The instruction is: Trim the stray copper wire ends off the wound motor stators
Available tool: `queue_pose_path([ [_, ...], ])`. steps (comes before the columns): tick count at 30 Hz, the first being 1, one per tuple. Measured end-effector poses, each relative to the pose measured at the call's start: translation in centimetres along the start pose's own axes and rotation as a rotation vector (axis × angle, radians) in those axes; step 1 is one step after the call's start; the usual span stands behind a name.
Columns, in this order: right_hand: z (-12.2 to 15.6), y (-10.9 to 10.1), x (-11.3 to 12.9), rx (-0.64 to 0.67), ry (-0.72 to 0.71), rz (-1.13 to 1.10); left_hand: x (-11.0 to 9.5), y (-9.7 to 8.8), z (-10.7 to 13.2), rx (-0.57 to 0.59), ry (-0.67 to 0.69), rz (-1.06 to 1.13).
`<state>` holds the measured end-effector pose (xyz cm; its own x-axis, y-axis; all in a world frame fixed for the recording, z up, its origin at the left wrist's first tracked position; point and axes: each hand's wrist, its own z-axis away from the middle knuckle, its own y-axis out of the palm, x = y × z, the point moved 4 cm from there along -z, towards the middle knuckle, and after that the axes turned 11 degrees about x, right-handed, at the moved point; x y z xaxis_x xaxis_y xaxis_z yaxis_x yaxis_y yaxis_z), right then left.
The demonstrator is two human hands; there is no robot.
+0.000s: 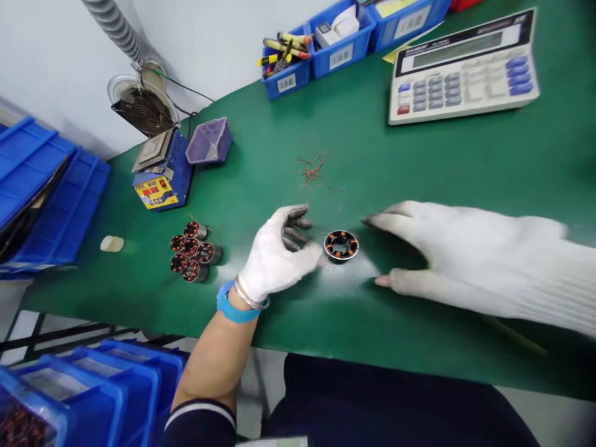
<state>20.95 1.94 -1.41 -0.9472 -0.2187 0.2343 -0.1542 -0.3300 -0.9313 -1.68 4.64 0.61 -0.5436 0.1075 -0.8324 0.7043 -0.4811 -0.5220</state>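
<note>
A round motor stator (341, 246) with copper windings inside a metal ring stands on the green table between my two gloved hands. Just left of it, my left hand (280, 252) has its fingers curved and apart, its thumb close to the ring. To the right, my right hand (419, 254) is spread, thumb and fingers pointing toward the stator without touching it. Neither hand holds anything. A cluster of several more wound stators (192, 251) sits on the table left of my left hand.
Copper wire scraps (311, 171) lie beyond the stator. A calculator (465, 68) and blue bins (342, 56) line the back. Left are a blue-yellow soldering unit (161, 180), a purple tray (209, 141) and a white cap (112, 244). Blue crates (116, 379) stand below the table's front edge.
</note>
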Motion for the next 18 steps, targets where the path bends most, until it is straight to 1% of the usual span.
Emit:
queue_pose_path([
  [2, -0.9, 0.4, 1.5, -0.075, -0.080, -0.038, 0.2, 0.9, -0.1, -0.056, -0.112, -0.042],
  [3, -1.2, 0.8, 2.1, -0.124, -0.143, -0.056, 0.3, 1.6, -0.3, -0.060, -0.127, -0.093],
  [5, -1.6, 2.1, 2.9, -0.195, -0.244, -0.075, 0.2, 2.8, -0.7, -0.044, -0.089, -0.182],
  [7, -1.8, 3.1, 3.2, -0.194, -0.283, -0.072, 0.2, 3.6, -1.0, -0.042, -0.034, -0.220],
  [8, -1.9, 3.3, 3.1, -0.182, -0.282, -0.064, 0.2, 3.7, -1.1, -0.047, -0.020, -0.220],
  [10, -2.1, 3.0, 2.6, -0.142, -0.252, -0.050, 0.3, 3.7, -1.2, -0.056, -0.010, -0.198],
  [11, -2.3, 2.6, 2.1, -0.130, -0.224, -0.048, 0.4, 3.7, -1.2, -0.061, -0.003, -0.184],
  [13, -2.5, 1.5, 0.8, -0.148, -0.126, -0.089, 0.4, 3.6, -1.1, -0.090, 0.029, -0.178],
  [14, -2.5, 1.0, 0.2, -0.161, -0.065, -0.158, 0.4, 3.6, -1.0, -0.118, 0.056, -0.193],
  [16, -2.6, 0.5, -0.6, -0.150, 0.020, -0.413, 0.5, 3.7, -0.8, -0.178, 0.121, -0.253],
  [18, -2.6, 0.7, -0.2, -0.098, 0.011, -0.667, 0.5, 3.9, -0.7, -0.229, 0.193, -0.330],
])
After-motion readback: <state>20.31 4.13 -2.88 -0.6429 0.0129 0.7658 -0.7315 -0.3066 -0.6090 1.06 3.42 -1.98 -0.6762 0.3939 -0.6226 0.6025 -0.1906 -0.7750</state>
